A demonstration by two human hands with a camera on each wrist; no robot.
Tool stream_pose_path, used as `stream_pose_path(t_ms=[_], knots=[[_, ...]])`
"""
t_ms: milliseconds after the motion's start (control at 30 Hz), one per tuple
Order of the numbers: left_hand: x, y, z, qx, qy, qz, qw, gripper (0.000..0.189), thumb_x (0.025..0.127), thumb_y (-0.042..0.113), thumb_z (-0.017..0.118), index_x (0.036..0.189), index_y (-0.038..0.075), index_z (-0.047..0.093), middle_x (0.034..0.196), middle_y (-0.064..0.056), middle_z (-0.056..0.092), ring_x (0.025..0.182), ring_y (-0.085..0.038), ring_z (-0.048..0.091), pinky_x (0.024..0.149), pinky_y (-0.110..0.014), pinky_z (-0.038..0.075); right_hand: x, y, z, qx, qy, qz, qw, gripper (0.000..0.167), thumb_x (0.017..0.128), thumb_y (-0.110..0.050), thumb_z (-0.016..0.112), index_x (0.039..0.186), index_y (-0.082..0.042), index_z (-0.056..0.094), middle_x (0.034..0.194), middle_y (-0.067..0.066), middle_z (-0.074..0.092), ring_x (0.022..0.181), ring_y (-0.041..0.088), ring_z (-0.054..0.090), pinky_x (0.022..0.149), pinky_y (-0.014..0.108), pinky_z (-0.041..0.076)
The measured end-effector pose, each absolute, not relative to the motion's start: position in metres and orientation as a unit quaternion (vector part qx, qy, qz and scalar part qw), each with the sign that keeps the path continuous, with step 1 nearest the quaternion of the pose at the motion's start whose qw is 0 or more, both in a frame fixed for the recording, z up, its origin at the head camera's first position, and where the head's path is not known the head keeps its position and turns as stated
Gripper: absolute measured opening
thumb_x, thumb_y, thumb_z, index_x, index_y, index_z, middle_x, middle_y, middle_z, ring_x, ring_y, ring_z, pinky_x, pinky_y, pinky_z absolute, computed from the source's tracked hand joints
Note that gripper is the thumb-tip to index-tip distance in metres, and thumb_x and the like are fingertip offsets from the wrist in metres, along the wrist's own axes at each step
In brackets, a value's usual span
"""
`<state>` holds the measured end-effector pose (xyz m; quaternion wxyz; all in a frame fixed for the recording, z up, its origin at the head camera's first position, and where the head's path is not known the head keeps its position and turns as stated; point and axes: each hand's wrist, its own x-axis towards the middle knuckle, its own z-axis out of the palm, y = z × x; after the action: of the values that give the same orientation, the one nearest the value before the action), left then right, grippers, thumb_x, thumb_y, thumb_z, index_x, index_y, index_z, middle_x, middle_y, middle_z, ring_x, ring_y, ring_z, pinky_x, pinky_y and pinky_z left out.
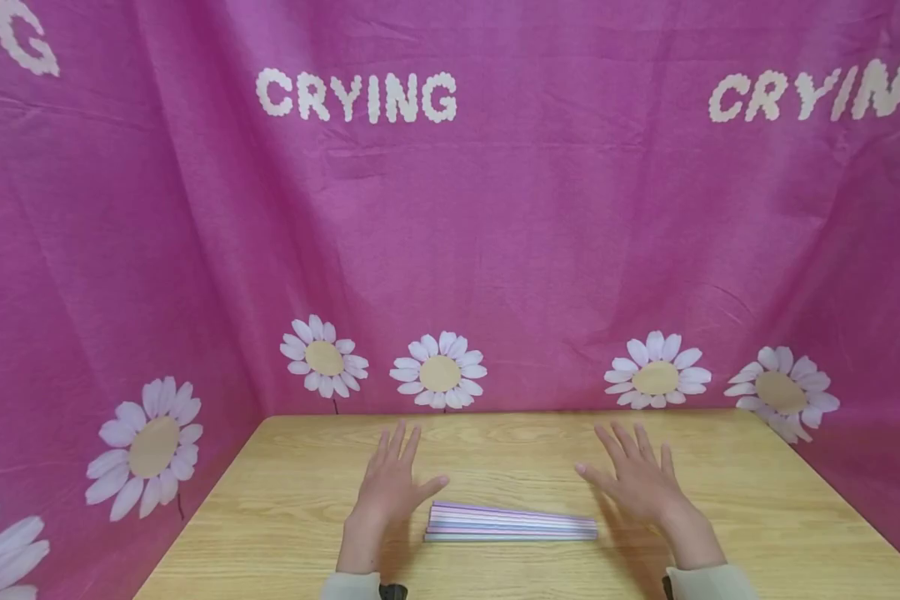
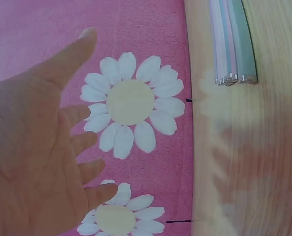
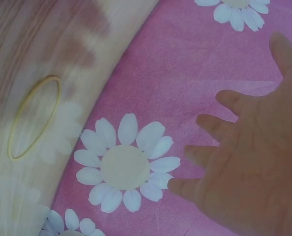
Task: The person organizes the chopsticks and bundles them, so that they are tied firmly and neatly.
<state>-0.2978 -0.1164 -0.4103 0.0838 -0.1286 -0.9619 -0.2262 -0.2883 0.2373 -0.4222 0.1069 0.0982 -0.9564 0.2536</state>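
Note:
A bundle of long, thin pastel sticks (image 1: pixel 510 523) in purple, white, pink, blue and green lies sideways on the wooden table between the two hands. In the left wrist view, the close ends of the sticks (image 2: pixel 234 49) show at the upper right. My left hand (image 1: pixel 392 493) is held to the left of the bundle, fingers spread and thumb pointing toward it, holding nothing. Over on the right, my right hand (image 1: pixel 642 487) has its fingers spread too, with nothing in it. A yellow rubber band (image 3: pixel 58 93) lies on the table in the right wrist view.
The wooden table (image 1: pixel 510 450) meets a pink-purple cloth (image 1: pixel 510 250) behind it and at both sides. White daisies (image 1: pixel 439 375) and the word CRYING are printed on the cloth. Light sleeves and dark wrist straps (image 1: pixel 393 592) show at the bottom edge.

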Motion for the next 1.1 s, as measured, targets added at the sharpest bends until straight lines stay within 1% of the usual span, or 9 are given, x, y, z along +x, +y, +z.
stream_pose_path(t_ms=[233,400,600,833,967,1100], knots=[[-0.299,-0.116,-0.413,-0.142,-0.959,-0.230,0.090,0.090,0.086,0.048,0.068,0.152,0.003,0.028,0.160,-0.023,0.022,0.148,-0.048,0.017,0.117,-0.061,0.021,-0.283,0.232,-0.417,0.099,-0.956,0.259,0.092,0.081,0.093,-0.056,0.052,0.151,-0.003,0.031,0.158,0.030,0.019,0.144,0.057,0.001,0.106,0.077,-0.007],[-0.300,-0.114,-0.415,-0.151,-0.956,-0.234,0.087,0.090,0.084,0.046,0.070,0.152,0.003,0.028,0.160,-0.023,0.024,0.147,-0.048,0.018,0.116,-0.062,0.022,-0.282,0.230,-0.417,0.102,-0.959,0.255,0.074,0.080,0.093,-0.055,0.051,0.152,-0.005,0.029,0.158,0.029,0.018,0.144,0.057,0.000,0.106,0.077,-0.007],[-0.301,-0.113,-0.420,-0.167,-0.951,-0.245,0.087,0.090,0.083,0.042,0.072,0.151,0.002,0.029,0.158,-0.024,0.027,0.147,-0.049,0.020,0.116,-0.062,0.022,-0.282,0.228,-0.422,0.106,-0.961,0.247,0.070,0.081,0.093,-0.057,0.051,0.152,-0.005,0.029,0.158,0.028,0.019,0.144,0.056,0.003,0.106,0.077,-0.005],[-0.303,-0.112,-0.423,-0.183,-0.948,-0.247,0.080,0.090,0.083,0.040,0.074,0.151,0.001,0.030,0.158,-0.024,0.029,0.146,-0.047,0.023,0.116,-0.060,0.022,-0.283,0.224,-0.425,0.109,-0.962,0.243,0.059,0.079,0.092,-0.053,0.054,0.151,-0.005,0.032,0.158,0.027,0.021,0.145,0.056,0.005,0.106,0.078,-0.003],[-0.304,-0.112,-0.425,-0.193,-0.945,-0.251,0.078,0.092,0.080,0.038,0.076,0.150,0.000,0.030,0.157,-0.025,0.030,0.145,-0.049,0.025,0.116,-0.060,0.024,-0.284,0.222,-0.429,0.119,-0.962,0.241,0.052,0.077,0.093,-0.052,0.054,0.151,-0.006,0.032,0.158,0.027,0.023,0.144,0.057,0.007,0.106,0.078,0.000],[-0.304,-0.111,-0.428,-0.201,-0.942,-0.258,0.073,0.095,0.078,0.037,0.079,0.150,0.000,0.030,0.156,-0.026,0.031,0.143,-0.050,0.026,0.115,-0.061,0.025,-0.285,0.221,-0.433,0.125,-0.960,0.247,0.038,0.077,0.093,-0.052,0.054,0.151,-0.007,0.032,0.157,0.028,0.023,0.144,0.057,0.007,0.106,0.078,-0.001]])
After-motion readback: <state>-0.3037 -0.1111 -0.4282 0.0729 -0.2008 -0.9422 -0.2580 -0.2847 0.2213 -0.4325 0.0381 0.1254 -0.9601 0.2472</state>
